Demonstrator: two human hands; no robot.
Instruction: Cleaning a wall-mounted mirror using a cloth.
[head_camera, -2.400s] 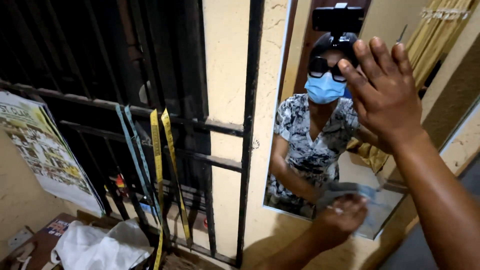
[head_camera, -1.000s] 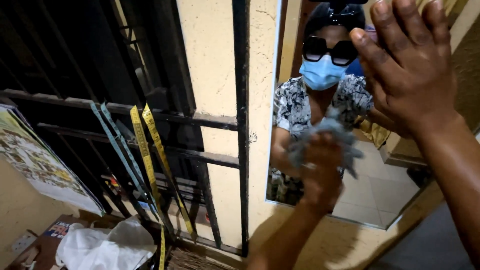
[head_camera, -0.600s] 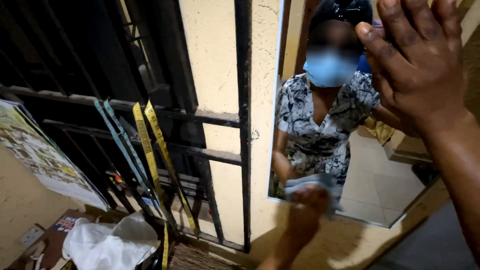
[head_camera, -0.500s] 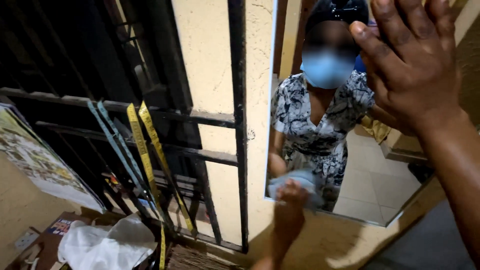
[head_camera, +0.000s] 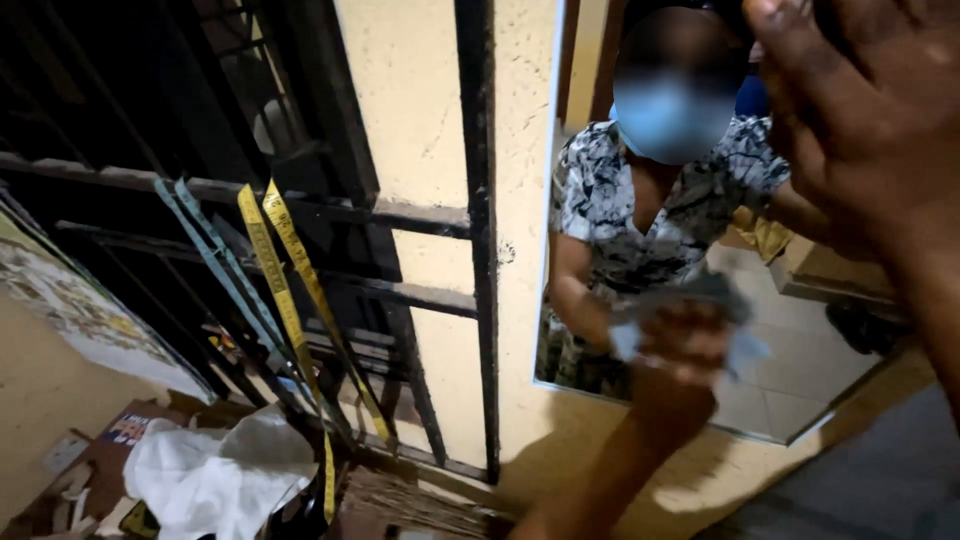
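We are listing a left hand (head_camera: 685, 345) closing in a fist around a pale blue-grey cloth (head_camera: 735, 345), which is bunching out past the knuckles and pressing against the lower part of a frameless wall mirror (head_camera: 790, 395). We are listing a right hand (head_camera: 860, 120) spreading flat and wide, fingers apart, holding nothing, lying against the upper right of the same glass. The mirror is hanging on a rough yellow wall (head_camera: 420, 110) and is reflecting a person in a patterned black-and-white top, with a tiled floor behind. Just beside the mirror's left edge a dark metal window grille (head_camera: 475, 230) is standing, its bars crossing the wall. Over one horizontal bar we are noting two tape measures hanging: a yellow one (head_camera: 285, 290) and a light blue one (head_camera: 215, 260), side by side. Below them a crumpled white plastic bag (head_camera: 215, 475) is lying on a cluttered brown surface, and a printed poster (head_camera: 70, 310) is leaning at the far left.
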